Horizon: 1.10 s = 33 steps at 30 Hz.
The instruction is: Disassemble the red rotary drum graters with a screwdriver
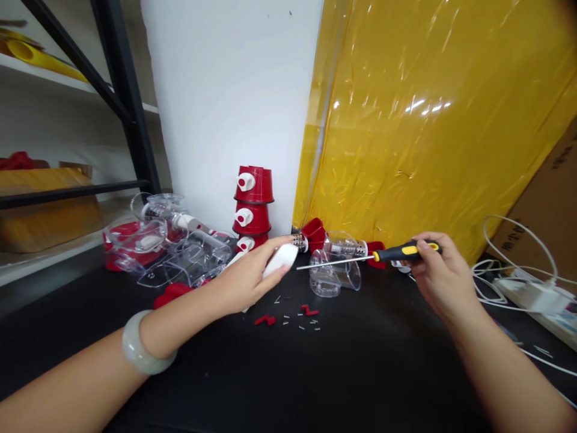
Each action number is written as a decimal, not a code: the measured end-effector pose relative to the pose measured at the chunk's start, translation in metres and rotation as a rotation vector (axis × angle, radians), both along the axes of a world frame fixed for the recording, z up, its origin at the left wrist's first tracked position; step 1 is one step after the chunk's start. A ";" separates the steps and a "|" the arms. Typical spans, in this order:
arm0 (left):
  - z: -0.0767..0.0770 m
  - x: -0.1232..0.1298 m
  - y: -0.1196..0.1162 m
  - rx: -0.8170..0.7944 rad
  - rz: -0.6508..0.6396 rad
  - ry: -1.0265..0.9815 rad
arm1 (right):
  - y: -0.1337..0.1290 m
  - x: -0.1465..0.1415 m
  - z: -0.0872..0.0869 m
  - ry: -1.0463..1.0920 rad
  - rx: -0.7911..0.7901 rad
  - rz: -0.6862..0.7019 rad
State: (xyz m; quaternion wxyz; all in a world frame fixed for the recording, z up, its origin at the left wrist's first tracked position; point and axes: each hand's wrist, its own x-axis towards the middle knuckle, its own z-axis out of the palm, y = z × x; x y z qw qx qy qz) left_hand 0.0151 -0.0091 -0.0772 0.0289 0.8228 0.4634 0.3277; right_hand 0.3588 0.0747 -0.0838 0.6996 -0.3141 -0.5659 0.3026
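My left hand (252, 273) is wrapped round a white plastic part (280, 260), whose rounded end shows past my fingers; the rest is hidden by the hand. In my right hand (439, 270) is a screwdriver (401, 251) with a black and yellow handle. Its long shaft points left, the tip close beside the white part with a small gap showing. Below the hands, several small screws (301, 328) lie scattered on the black table (360, 373). Two small red plastic pieces, one at left (265, 320) and another red piece (309, 310), lie among them.
Red bases with white knobs (253, 184) are stacked against the wall. Clear plastic housings (198, 255) crowd the left; another clear housing (336, 273) stands behind the screwdriver shaft, near metal grater drums (354, 248). A power strip (541, 300) with white cables is at right.
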 end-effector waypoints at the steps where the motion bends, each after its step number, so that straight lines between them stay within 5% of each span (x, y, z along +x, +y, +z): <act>1: 0.000 0.000 0.000 0.019 -0.018 0.058 | 0.001 0.001 -0.001 -0.045 0.000 -0.032; 9: -0.007 0.003 -0.001 -0.110 0.080 0.352 | 0.001 0.002 -0.001 -0.260 0.027 -0.182; 33: -0.008 0.003 0.002 -0.127 0.119 0.307 | -0.007 -0.003 0.004 -0.297 0.083 -0.250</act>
